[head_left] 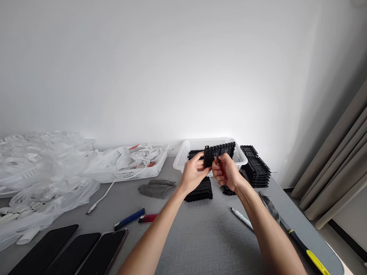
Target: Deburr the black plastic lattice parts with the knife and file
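A ridged black plastic piece [222,150] is held up in front of the white basket [179,162], pinched between the fingers and thumb of the left hand [191,173], while the right hand [230,172] curls around a small orange-red item [220,166] close against it. Similar black pieces [259,172] stand stacked right of the basket, and a white pen [241,217] lies nearer on the grey table [197,240].

Left hand [192,174] curled; right hand [228,170] clenched
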Demonstrator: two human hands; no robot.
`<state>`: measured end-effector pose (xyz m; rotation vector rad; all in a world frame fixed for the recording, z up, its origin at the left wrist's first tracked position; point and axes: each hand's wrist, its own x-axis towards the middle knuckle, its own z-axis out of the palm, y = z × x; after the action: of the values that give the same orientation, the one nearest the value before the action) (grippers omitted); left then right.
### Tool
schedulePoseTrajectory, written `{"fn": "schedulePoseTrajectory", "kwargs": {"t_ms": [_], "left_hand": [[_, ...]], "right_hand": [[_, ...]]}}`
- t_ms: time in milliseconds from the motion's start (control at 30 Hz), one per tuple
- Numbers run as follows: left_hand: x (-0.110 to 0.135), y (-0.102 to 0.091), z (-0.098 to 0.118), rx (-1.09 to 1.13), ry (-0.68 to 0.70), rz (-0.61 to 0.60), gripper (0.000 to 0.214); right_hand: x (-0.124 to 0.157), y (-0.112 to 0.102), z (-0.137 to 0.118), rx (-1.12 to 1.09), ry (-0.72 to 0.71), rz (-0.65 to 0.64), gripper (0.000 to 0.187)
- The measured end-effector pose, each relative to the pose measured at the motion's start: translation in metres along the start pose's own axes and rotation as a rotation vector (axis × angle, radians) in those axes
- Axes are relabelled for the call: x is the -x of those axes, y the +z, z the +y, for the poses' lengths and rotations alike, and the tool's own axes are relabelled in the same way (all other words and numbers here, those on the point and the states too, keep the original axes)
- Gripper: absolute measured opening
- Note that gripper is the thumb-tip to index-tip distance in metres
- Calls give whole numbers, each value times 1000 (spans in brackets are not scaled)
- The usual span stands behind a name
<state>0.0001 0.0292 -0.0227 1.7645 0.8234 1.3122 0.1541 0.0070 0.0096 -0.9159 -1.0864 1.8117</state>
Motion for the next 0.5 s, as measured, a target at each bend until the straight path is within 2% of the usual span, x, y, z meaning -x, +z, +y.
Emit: {"fn": "schedulePoseTrajectory", "kwargs": {"t_ms": [367, 500], "left_hand": [[-1, -7, -10, 36, -6, 26, 51], [-1, -7, -11, 40, -8, 35, 52]], "right_hand": [[4, -35, -17, -126, -97, 154, 27], [4, -38, -18, -130, -106, 170, 27]]}}
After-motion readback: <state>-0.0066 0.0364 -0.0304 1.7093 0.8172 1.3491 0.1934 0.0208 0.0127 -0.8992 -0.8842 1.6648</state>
